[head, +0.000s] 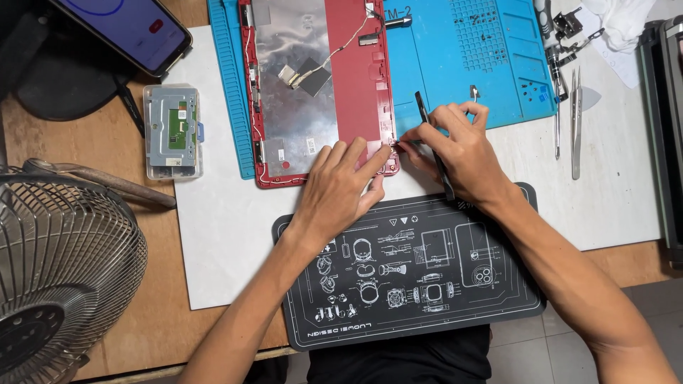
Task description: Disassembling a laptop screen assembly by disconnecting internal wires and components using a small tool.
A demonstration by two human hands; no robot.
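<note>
The red laptop lid shell (320, 92) lies open-side up toward the far edge of the bench (213, 235), partly on a blue silicone work mat (469, 64). Its inside shows a dull silver foil panel, thin cables along the left rim and across the top, and a small dark patch near the middle. At its near right corner the left hand (341, 192) presses flat on the shell, fingers spread and holding nothing. The right hand (455, 146) pinches a slim black pry tool (434, 146), its fingertips meeting the shell's corner. Just nearer lies a black mat with white diagrams (413, 284). A grey touchpad module (171, 131) sits left of the shell, tweezers (575, 121) lie toward the right edge, and a wire fan (60, 270) stands at the near left corner.
</note>
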